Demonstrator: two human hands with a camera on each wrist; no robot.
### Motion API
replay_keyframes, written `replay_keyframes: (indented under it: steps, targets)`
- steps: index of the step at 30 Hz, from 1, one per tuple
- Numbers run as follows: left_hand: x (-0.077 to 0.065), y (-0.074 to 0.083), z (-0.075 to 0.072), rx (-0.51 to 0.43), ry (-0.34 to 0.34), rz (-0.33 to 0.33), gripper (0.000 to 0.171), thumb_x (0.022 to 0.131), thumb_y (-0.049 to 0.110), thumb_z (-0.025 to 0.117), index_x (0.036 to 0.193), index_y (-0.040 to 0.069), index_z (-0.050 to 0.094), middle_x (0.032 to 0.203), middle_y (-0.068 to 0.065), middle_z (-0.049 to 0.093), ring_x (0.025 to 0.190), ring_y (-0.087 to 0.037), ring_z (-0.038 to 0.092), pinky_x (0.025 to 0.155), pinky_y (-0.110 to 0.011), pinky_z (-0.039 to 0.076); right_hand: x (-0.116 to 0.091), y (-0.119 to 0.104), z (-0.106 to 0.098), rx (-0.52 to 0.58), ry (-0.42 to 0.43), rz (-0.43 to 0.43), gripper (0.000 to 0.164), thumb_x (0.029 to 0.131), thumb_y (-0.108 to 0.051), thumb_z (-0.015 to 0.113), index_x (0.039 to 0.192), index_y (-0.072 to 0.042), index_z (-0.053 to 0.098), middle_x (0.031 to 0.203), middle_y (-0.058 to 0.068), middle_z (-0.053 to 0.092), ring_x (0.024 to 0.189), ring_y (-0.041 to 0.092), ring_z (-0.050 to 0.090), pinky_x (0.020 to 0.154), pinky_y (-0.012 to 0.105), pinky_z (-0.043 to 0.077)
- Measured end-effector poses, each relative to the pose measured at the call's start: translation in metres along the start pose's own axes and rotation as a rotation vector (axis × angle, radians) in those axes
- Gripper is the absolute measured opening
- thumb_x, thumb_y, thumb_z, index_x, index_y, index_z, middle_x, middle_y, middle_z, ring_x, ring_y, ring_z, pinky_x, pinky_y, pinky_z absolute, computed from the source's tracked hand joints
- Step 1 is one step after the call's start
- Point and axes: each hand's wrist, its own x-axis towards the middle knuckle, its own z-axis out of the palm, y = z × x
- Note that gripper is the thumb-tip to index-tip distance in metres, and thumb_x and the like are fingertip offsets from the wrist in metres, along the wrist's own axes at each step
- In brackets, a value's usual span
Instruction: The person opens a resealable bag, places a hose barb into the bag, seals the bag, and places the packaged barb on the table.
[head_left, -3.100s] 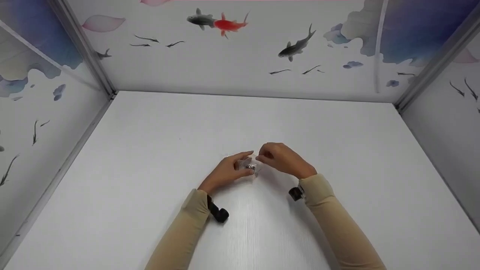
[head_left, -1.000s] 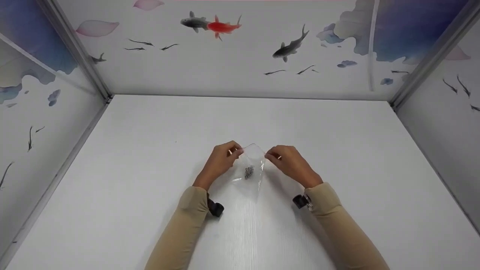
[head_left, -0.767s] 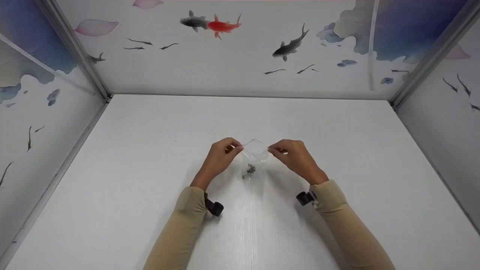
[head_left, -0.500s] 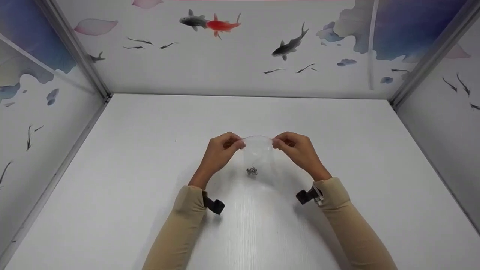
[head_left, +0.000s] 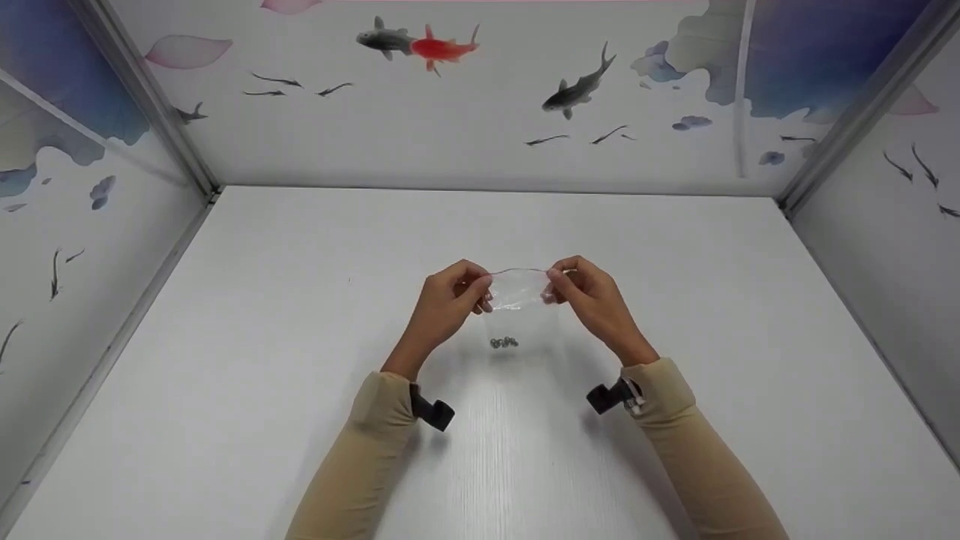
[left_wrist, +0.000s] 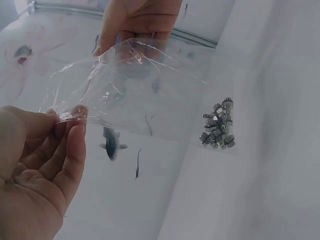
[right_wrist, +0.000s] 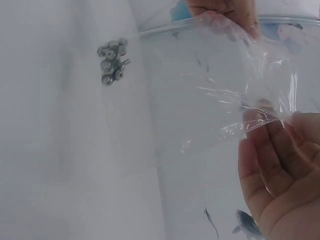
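Note:
A clear plastic zip bag (head_left: 517, 292) hangs upright between both hands above the white table. Its top edge carries a thin reddish line. My left hand (head_left: 448, 300) pinches the bag's upper left corner between thumb and fingers. At the upper right corner, my right hand (head_left: 589, 300) pinches the film in the same manner. Several small metal screws (left_wrist: 219, 125) lie heaped at the bottom of the bag, toward one corner. In the right wrist view the screws (right_wrist: 112, 62) show round heads with sockets. Whether the bag's mouth is sealed, I cannot tell.
The white table (head_left: 300, 247) spreads out on all sides of the hands. Panels printed with fish (head_left: 577, 82) rise at the back and both sides, joined by metal corner posts (head_left: 870, 105). A black wrist camera (head_left: 433, 412) sits below each hand.
Earlier the bag was bunched at the left hand; both hands then took its top corners. Since then they have risen and spread apart, drawing it taut, and the screws have settled at the bottom.

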Motion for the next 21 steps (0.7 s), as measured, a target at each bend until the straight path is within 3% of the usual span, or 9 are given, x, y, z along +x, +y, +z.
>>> replay_keyframes:
  steps: [4,8,13,21]
  targets:
    - [0.000,-0.002,0.000,0.013,-0.009,-0.018,0.015,0.097,0.016,0.057,0.100,0.003,0.063,0.081,-0.010,0.064,0.066,-0.014,0.063,0.062,-0.024,0.053,-0.001,0.002,0.003,-0.044,0.054,-0.061,0.019,0.098,-0.012,0.054,0.105,0.005,0.060,0.091,0.016,0.063,0.083,0.014,0.059,0.079,0.026,0.050]
    - [0.000,-0.003,-0.002,0.009,-0.003,-0.018,0.014,0.097,0.014,0.057,0.100,0.002,0.063,0.079,-0.010,0.063,0.064,-0.015,0.063,0.061,-0.024,0.053,0.000,0.004,0.001,0.011,0.065,-0.014,0.018,0.099,-0.016,0.054,0.104,0.001,0.060,0.085,0.010,0.063,0.077,0.012,0.060,0.077,0.023,0.051]
    - [0.000,-0.003,-0.003,0.012,-0.004,-0.020,0.016,0.097,0.014,0.058,0.102,0.000,0.063,0.083,-0.011,0.064,0.065,-0.014,0.064,0.063,-0.025,0.054,0.001,0.006,-0.002,0.047,0.016,0.020,0.023,0.098,-0.024,0.055,0.104,-0.001,0.060,0.082,0.007,0.064,0.076,0.014,0.063,0.077,0.026,0.053]
    - [0.000,-0.007,-0.001,0.119,0.006,-0.005,0.016,0.096,0.018,0.059,0.102,0.004,0.065,0.089,-0.009,0.068,0.070,-0.014,0.068,0.066,-0.025,0.054,0.001,0.007,-0.009,-0.087,-0.070,-0.089,0.021,0.094,-0.019,0.062,0.103,0.000,0.065,0.091,0.010,0.068,0.082,0.012,0.065,0.079,0.023,0.053]
